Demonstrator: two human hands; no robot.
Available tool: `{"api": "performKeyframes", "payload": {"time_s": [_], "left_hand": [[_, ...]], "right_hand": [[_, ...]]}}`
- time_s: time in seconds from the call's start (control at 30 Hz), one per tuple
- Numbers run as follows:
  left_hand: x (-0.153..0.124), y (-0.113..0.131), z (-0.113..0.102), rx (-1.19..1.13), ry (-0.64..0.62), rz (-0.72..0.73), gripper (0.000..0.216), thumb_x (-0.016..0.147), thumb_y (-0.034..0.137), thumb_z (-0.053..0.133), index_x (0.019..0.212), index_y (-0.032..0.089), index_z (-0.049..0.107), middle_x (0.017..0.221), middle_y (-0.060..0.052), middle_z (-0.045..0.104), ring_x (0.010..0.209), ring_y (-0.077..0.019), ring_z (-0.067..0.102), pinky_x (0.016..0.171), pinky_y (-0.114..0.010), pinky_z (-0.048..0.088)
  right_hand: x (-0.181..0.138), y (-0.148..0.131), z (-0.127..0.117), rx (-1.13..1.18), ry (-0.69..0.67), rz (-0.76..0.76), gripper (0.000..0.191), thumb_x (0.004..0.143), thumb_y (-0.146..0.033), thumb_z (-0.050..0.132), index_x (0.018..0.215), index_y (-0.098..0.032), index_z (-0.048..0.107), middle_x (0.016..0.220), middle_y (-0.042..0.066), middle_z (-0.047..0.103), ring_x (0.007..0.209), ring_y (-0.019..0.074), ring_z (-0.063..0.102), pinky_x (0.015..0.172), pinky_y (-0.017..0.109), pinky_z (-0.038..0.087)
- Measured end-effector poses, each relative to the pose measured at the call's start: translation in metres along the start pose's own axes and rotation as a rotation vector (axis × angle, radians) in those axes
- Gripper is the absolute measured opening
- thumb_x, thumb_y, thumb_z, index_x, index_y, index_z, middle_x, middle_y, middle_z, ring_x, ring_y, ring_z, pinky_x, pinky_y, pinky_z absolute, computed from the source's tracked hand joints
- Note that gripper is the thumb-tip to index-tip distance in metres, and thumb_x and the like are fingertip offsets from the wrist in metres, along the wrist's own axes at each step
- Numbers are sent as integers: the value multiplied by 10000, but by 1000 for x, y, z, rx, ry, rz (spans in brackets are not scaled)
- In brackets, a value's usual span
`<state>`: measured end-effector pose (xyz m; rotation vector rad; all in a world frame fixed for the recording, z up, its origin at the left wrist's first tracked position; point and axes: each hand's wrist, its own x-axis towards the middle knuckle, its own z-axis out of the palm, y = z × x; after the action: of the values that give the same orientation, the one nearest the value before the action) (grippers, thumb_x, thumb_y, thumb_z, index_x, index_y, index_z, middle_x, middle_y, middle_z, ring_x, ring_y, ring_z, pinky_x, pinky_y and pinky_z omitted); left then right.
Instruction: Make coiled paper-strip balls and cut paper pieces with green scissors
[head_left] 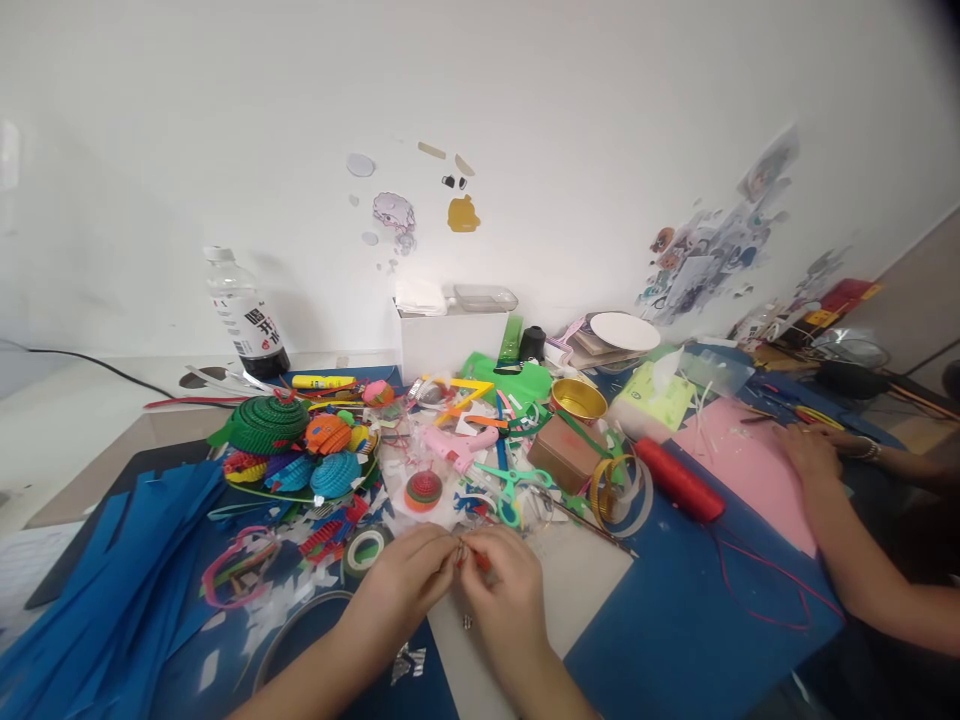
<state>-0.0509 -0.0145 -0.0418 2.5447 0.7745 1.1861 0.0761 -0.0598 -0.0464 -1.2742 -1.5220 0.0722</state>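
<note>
My left hand [409, 582] and my right hand [504, 590] meet low in the middle of the view, fingertips pinched together on a small red piece [480, 560], too small to name. A little above them lie a round red, green and orange coiled disc [423, 490], teal scissors [510, 490] and a roll of green tape [365, 549]. A heap of coloured corrugated-paper figures [300, 445] sits to the upper left.
Blue paper strips [112, 590] spread at the left. A water bottle [246, 315], white box [448, 338], gold tin [578, 399], brown box [564, 450] and red thread spool [679, 480] stand behind. Another person's arms [847, 530] rest on pink paper [742, 470] at right.
</note>
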Motion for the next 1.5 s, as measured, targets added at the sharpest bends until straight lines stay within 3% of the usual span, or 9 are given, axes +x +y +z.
{"api": "performKeyframes", "payload": {"time_s": [0.43,0.77,0.93,1.07,1.27,1.5], "left_hand": [[5,4,-3,-235,-84,-342,167,797,171,467,731,187,620,669,6,659,617,-102,597,577,-163,466],[5,1,-3,-464,-114,-533,191,802,268,467,716,175,610,680,-21,639,653,-143,610,593,-216,475],[5,2,-2,-495,-117,-513,208,808,295,464,707,171,597,663,-24,621,648,-148,592,599,-232,468],[4,3,-2,-494,-113,-524,193,802,287,473,706,171,595,671,-23,621,651,-147,589,603,-231,468],[2,3,-1,-510,-101,-585,181,796,281,483,716,173,605,692,-17,632,670,-146,605,629,-228,485],[2,6,-3,-478,-63,-639,177,768,271,493,659,174,595,633,0,611,616,-137,585,593,-221,470]], "right_hand": [[4,1,-3,115,-20,254,158,754,-126,490,711,-175,634,691,42,658,650,162,610,587,245,484],[4,3,-7,144,1,344,125,826,-192,421,755,-191,524,713,20,577,669,155,570,593,241,453],[8,11,-11,-99,-62,234,217,859,-211,430,653,-187,495,673,26,539,678,181,520,601,285,401],[9,7,-12,-56,-128,78,169,836,-119,464,806,-194,612,814,43,611,787,184,530,678,299,416],[4,-5,-11,3,-32,-30,187,819,-73,487,874,-183,628,825,50,624,774,171,535,671,298,451],[-4,-4,-6,-218,-13,-268,318,795,5,455,1059,-121,579,923,122,619,816,215,535,668,348,474]]}}
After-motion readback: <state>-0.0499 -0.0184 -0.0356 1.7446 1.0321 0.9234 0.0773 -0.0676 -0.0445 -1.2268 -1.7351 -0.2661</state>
